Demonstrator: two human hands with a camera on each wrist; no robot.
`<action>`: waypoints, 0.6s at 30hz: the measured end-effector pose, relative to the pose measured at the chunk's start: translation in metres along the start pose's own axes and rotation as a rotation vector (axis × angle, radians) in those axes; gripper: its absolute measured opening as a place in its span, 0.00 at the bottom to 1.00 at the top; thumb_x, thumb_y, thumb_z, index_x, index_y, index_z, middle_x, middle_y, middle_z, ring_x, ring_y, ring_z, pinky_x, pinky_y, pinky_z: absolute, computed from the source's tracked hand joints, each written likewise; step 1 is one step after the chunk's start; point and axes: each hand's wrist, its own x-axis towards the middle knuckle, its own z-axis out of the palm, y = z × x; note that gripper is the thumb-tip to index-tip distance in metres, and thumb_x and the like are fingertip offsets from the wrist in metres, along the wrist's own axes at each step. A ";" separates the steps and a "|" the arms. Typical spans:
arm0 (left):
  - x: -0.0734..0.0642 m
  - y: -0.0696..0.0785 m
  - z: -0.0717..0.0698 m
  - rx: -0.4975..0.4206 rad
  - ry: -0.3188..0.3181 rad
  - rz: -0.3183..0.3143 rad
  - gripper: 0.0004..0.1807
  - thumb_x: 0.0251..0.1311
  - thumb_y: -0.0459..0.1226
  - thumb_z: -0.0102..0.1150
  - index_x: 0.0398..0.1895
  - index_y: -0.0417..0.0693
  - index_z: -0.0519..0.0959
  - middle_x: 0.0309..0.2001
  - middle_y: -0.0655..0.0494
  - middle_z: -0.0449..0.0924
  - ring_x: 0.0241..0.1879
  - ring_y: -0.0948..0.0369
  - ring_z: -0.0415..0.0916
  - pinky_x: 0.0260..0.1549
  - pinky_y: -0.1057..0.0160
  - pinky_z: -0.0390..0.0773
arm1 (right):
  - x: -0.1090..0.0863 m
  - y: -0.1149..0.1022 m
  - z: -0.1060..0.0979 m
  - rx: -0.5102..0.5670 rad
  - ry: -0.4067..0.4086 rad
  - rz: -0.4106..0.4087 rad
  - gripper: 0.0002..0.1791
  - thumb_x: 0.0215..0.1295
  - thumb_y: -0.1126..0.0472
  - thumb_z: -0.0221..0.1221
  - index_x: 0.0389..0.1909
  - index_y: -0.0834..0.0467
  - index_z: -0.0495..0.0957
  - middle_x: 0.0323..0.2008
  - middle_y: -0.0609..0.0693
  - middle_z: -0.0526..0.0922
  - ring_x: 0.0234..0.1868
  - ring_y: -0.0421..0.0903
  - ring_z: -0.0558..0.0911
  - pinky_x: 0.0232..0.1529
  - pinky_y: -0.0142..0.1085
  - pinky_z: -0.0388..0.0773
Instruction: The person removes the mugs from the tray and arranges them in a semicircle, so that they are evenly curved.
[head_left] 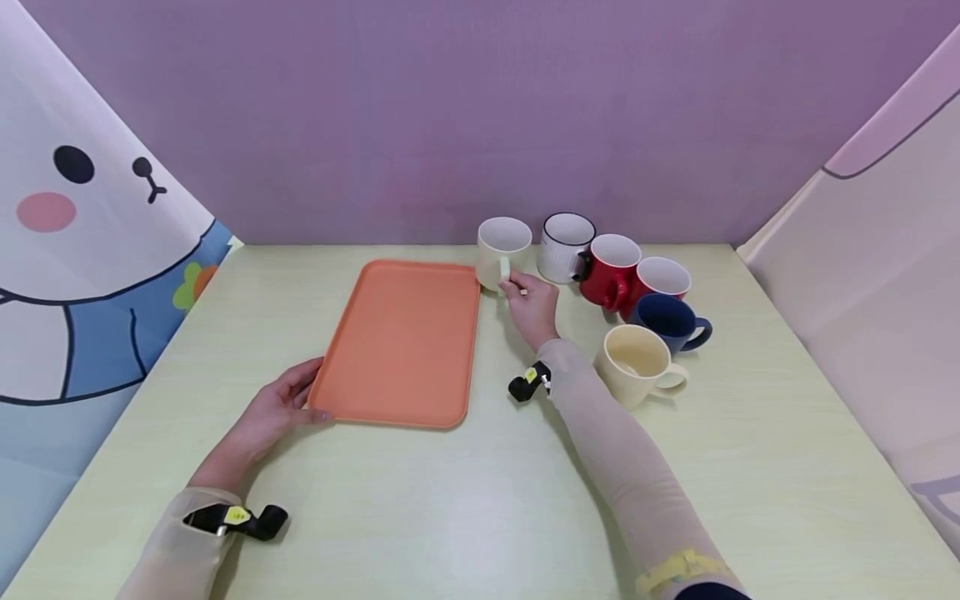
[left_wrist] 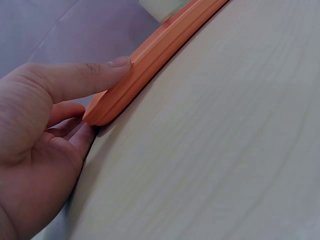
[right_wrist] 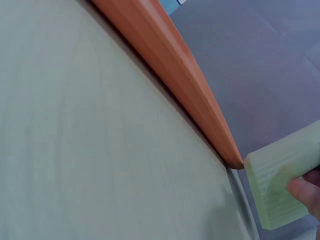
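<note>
My left hand (head_left: pixel 277 408) holds the near left corner of an orange tray (head_left: pixel 401 342), with the thumb along its front edge and the fingers at its left side. In the left wrist view the thumb lies on the tray's rim (left_wrist: pixel 160 52). My right hand (head_left: pixel 536 304) grips the handle of a pale cream mug (head_left: pixel 501 242) beside the tray's far right corner. The right wrist view shows ribbed sides on this mug (right_wrist: pixel 280 170) and its base right at the tray's edge (right_wrist: pixel 170 60).
To the right stand a white mug (head_left: pixel 558 254) with a dark rim, two red mugs (head_left: pixel 600 279) with white insides, a dark blue mug (head_left: pixel 663 317) and a cream-yellow mug (head_left: pixel 630 371) next to my right forearm. A purple backdrop (head_left: pixel 450 125) rises behind the table.
</note>
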 end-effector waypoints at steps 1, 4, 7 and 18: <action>0.000 0.000 0.000 0.000 0.000 0.001 0.50 0.54 0.24 0.68 0.77 0.34 0.49 0.76 0.35 0.49 0.74 0.40 0.47 0.56 0.77 0.69 | 0.000 0.001 0.000 -0.003 0.005 -0.004 0.07 0.56 0.72 0.68 0.36 0.68 0.88 0.31 0.60 0.88 0.29 0.55 0.86 0.28 0.36 0.82; 0.001 -0.001 0.000 -0.005 0.001 0.006 0.50 0.54 0.24 0.68 0.77 0.34 0.49 0.76 0.35 0.49 0.74 0.40 0.47 0.56 0.78 0.69 | -0.001 0.004 -0.001 -0.007 0.018 -0.007 0.06 0.57 0.72 0.68 0.36 0.68 0.88 0.31 0.60 0.88 0.28 0.54 0.86 0.28 0.38 0.82; 0.001 -0.002 0.000 -0.015 -0.004 0.017 0.50 0.54 0.24 0.68 0.77 0.33 0.49 0.76 0.34 0.48 0.74 0.39 0.46 0.55 0.78 0.69 | -0.001 0.006 -0.002 -0.017 0.024 -0.004 0.06 0.57 0.71 0.68 0.36 0.68 0.88 0.31 0.60 0.88 0.28 0.54 0.86 0.28 0.39 0.83; 0.003 -0.005 0.000 -0.031 -0.013 0.042 0.50 0.54 0.23 0.68 0.77 0.32 0.49 0.76 0.33 0.48 0.74 0.38 0.46 0.55 0.78 0.70 | -0.003 0.018 -0.002 -0.047 0.037 0.015 0.07 0.56 0.72 0.68 0.36 0.68 0.88 0.32 0.60 0.88 0.29 0.55 0.86 0.30 0.41 0.83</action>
